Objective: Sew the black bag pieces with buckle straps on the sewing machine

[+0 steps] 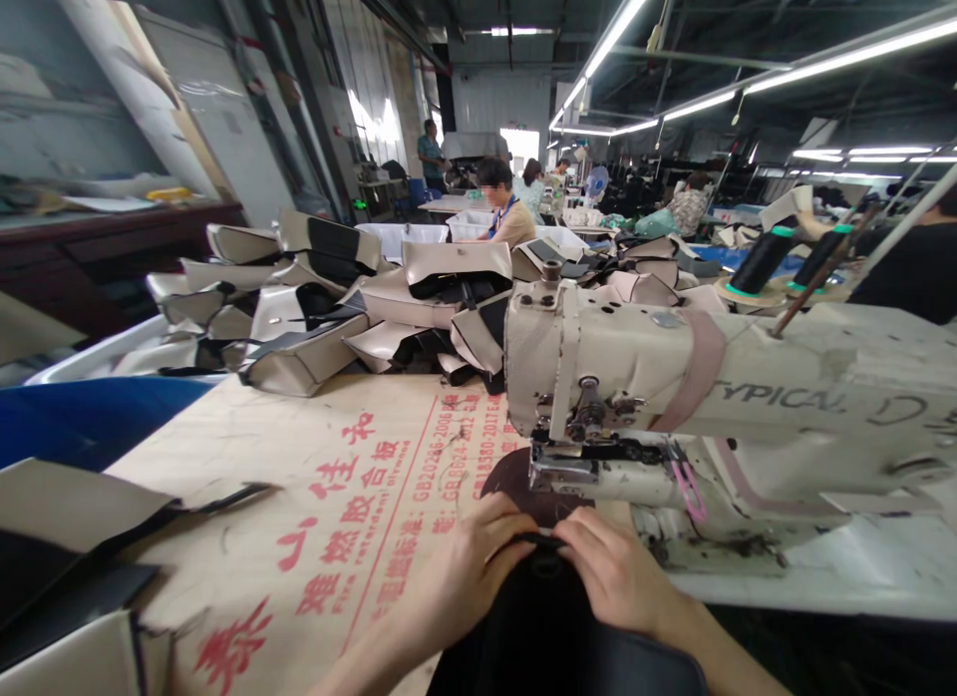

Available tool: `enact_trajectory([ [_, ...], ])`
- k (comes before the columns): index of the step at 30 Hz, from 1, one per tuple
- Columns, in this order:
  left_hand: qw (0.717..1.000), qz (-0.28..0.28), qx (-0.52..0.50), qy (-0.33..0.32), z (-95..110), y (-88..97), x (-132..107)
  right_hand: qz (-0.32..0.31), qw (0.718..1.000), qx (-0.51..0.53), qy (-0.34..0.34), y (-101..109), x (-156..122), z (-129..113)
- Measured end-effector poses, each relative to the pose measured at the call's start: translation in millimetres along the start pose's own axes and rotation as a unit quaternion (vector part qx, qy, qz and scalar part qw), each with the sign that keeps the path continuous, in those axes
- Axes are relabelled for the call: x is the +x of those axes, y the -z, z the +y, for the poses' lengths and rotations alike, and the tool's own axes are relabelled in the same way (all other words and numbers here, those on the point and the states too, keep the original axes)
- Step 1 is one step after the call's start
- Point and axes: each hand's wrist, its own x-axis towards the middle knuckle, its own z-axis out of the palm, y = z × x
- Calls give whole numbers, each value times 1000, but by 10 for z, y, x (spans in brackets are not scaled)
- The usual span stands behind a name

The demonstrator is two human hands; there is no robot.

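Both hands pinch the top edge of a black fabric piece (pixel 534 621), just in front of the sewing machine (pixel 628 362). My left hand (pixel 484 548) closes on the left end of that edge, thumb and fingers together. Close beside it, my right hand (pixel 611 568) grips the right end. The black piece hangs down toward me, and its lower part runs out of view. Behind my fingers lies a dark round plate (pixel 515 477) under the machine's needle area. The needle itself cannot be made out.
Beige and black sewn pieces (pixel 318 352) lie heaped behind the printed plywood board (pixel 299 477). More such pieces (pixel 75 507) sit at the left. Pink-handled snips (pixel 688 489) hang on the machine. Black thread spools (pixel 763 260) stand behind it. A person (pixel 515 212) works farther back.
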Motion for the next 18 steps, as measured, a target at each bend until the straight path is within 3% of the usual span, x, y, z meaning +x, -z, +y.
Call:
enact_trajectory([
  [7,979,-71,-161,100,-210,27,-237,13,1000,1,-7,-30,22,5],
  [10,976,13,-162,146,-213,-95,-271,22,1000,-15,-1,-22,60,-31],
  [13,977,126,-76,153,-165,-114,-123,50,997,35,-46,-41,129,-128],
  [15,984,129,-4,121,-138,-3,56,89,978,139,-125,-112,184,-207],
  [18,992,61,87,73,-161,251,379,148,893,337,-258,-322,286,-280],
])
